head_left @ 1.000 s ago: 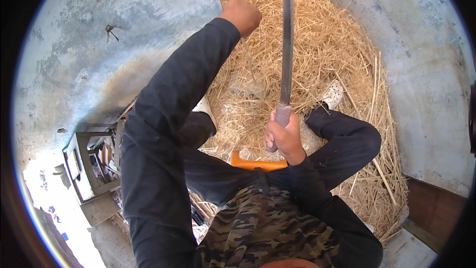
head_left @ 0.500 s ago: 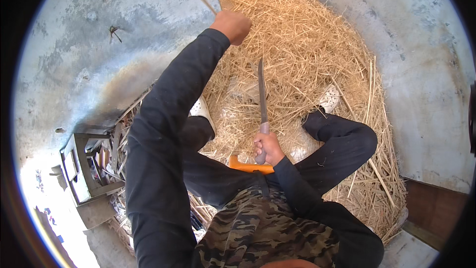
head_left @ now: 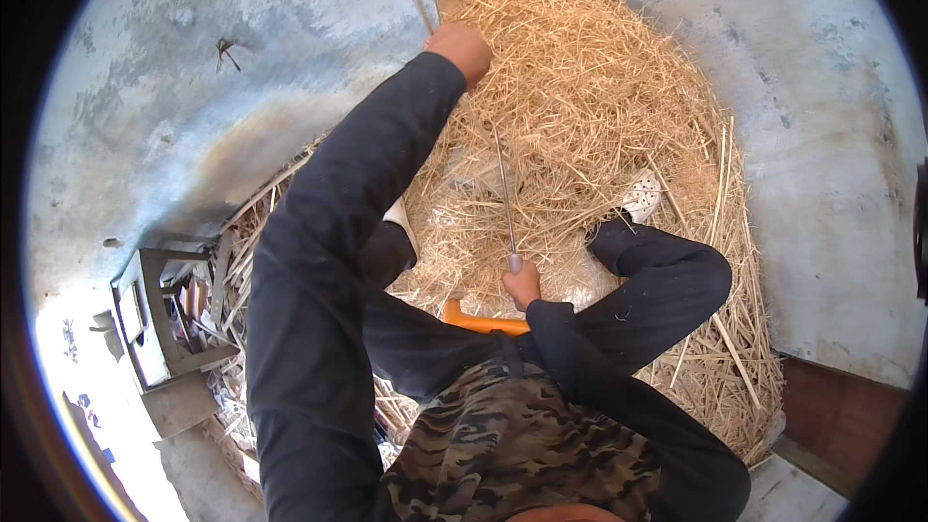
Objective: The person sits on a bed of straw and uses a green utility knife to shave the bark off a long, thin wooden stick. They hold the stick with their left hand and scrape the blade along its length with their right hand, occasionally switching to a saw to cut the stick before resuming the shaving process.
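My right hand (head_left: 522,285) is closed around the handle of a long, narrow knife (head_left: 504,195). The blade points away from me and lies low over the heap of dry straw (head_left: 599,87) between my knees. Just under that hand an orange tool handle (head_left: 478,321) rests by my lap. My left arm, in a dark sleeve, stretches forward. My left hand (head_left: 462,50) is curled in a fist at the edge of the grey concrete wall (head_left: 222,87), above the straw. Whatever it grips is hidden.
Grey concrete walls curve around the straw on the left and the right (head_left: 822,135). My white shoes (head_left: 643,195) stand in the straw. A small metal crate (head_left: 155,329) with clutter sits at lower left, and a brown board (head_left: 836,425) at lower right.
The knife was raised high in my right hand and has come down, blade now low over the straw. My left hand has stayed at the wall's edge.
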A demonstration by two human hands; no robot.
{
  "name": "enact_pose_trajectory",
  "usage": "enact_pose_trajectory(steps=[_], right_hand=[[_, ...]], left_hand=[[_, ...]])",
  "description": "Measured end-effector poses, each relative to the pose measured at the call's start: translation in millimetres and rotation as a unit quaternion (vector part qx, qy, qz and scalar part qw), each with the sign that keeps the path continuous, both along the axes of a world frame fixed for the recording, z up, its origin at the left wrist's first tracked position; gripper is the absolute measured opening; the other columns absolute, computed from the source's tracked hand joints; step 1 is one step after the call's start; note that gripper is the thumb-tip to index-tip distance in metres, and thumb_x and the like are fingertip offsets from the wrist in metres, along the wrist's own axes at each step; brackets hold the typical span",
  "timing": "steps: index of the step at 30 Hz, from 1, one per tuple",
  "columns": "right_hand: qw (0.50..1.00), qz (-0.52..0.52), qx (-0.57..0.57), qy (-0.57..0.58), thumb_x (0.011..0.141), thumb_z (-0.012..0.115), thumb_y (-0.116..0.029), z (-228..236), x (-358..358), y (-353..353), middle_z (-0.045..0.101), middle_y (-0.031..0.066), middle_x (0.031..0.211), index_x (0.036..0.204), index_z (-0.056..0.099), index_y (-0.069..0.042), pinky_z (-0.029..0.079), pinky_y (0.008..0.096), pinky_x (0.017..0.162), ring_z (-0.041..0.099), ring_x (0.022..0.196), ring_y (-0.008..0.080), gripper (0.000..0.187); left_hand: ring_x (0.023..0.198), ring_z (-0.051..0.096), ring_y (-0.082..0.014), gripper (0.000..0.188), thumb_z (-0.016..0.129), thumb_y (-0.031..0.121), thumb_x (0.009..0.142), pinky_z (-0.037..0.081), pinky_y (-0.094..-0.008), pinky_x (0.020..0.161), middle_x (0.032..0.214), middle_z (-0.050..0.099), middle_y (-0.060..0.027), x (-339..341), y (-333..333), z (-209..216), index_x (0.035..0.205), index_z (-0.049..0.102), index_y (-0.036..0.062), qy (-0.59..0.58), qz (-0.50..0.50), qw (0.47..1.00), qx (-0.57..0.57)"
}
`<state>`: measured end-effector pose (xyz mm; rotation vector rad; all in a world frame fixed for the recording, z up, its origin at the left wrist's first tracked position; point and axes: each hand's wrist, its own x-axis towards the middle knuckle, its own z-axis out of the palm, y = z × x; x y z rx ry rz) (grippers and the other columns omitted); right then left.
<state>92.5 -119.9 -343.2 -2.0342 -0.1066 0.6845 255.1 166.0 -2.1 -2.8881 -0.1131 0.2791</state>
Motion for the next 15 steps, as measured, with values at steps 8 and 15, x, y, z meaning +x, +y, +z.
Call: enact_pose_trajectory(steps=[8, 15], right_hand=[[0.939, -0.001, 0.134, 0.317, 0.080, 0.052, -0.003, 88, 12, 4, 0.044, 0.0048, 0.050, 0.073, 0.046, -0.005, 0.038, 0.0359, 0.036, 0.042, 0.036, 0.0166, 0.010], [0.956, 0.041, 0.074, 0.279, 0.078, 0.055, -0.002, 92, -6, 25, 0.048, 0.0051, 0.054, 0.077, 0.051, 0.000, 0.038, 0.0354, 0.037, 0.048, 0.040, 0.0160, 0.005]], left_hand=[[0.088, 0.069, -0.0338, 0.018, 0.062, 0.012, 0.077, 0.054, -0.0420, 0.075, 0.092, 0.072, -0.0140, -14, -7, 4, 0.088, 0.076, 0.0089, -0.010, -0.015, 1.000, 0.008], [0.078, 0.069, -0.0285, 0.009, 0.064, 0.007, 0.075, 0.053, -0.0381, 0.062, 0.077, 0.070, -0.0105, -4, -18, -4, 0.077, 0.073, 0.0079, -0.020, 0.029, 0.998, 0.047]])
